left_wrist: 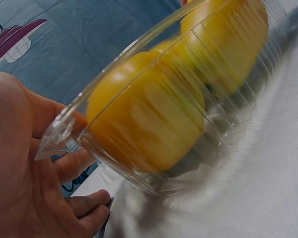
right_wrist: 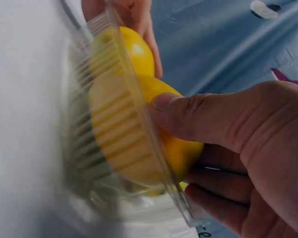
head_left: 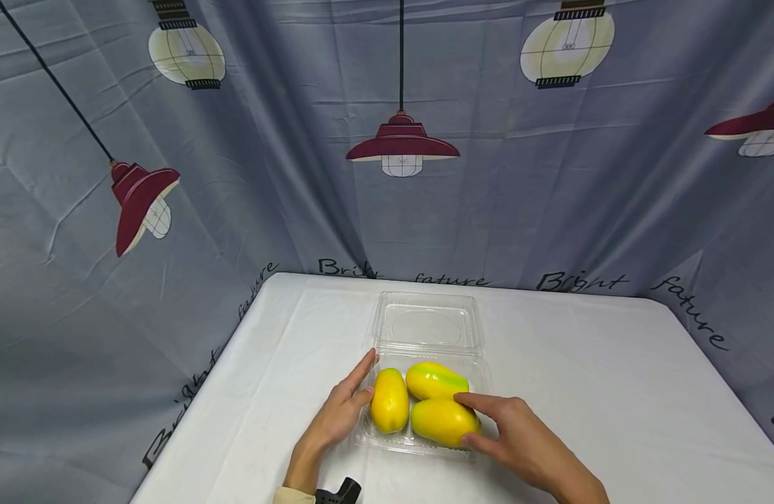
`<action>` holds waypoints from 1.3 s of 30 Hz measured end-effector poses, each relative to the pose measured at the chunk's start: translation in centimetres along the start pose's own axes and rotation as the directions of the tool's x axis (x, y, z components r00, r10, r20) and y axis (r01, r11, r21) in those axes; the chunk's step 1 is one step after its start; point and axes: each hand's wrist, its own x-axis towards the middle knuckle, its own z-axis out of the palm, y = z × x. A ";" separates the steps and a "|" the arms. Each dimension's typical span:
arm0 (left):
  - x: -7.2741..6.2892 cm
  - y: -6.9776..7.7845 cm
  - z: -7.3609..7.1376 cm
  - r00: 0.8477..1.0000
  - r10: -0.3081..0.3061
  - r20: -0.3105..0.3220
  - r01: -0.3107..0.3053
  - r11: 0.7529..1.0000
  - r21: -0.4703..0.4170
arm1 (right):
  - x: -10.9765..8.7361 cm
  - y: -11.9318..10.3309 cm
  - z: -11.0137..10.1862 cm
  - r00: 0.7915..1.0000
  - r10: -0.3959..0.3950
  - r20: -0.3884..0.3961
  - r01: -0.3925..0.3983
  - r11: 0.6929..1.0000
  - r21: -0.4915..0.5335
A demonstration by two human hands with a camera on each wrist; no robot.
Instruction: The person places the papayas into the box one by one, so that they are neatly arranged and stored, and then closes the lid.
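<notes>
A clear plastic clamshell box (head_left: 387,442) lies on the table with its lid (head_left: 428,322) folded back. Three glossy, oblong yellow fruits sit inside: a left fruit (head_left: 389,400) lengthwise, a back fruit (head_left: 436,381) with a green patch, and a front right fruit (head_left: 445,422). My right hand (head_left: 527,437) holds the front right fruit at its right end, thumb on the near side and fingers on the far side. Along the box's left rim lies my left hand (head_left: 336,413), its index finger extended and its thumb beside the left fruit. In the left wrist view its fingers (left_wrist: 74,163) are fairly straight.
A white cloth covers the table (head_left: 582,364). Behind and to the sides hangs a grey-blue curtain (head_left: 286,175) printed with lamps and lettering. A black strap (head_left: 339,492) shows at my left wrist.
</notes>
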 end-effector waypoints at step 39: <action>2.7 0.7 -3.0 0.994 -0.052 -0.096 0.060 0.995 0.080 | 2.0 3.8 -4.2 0.966 0.122 -0.229 -0.117 0.992 0.035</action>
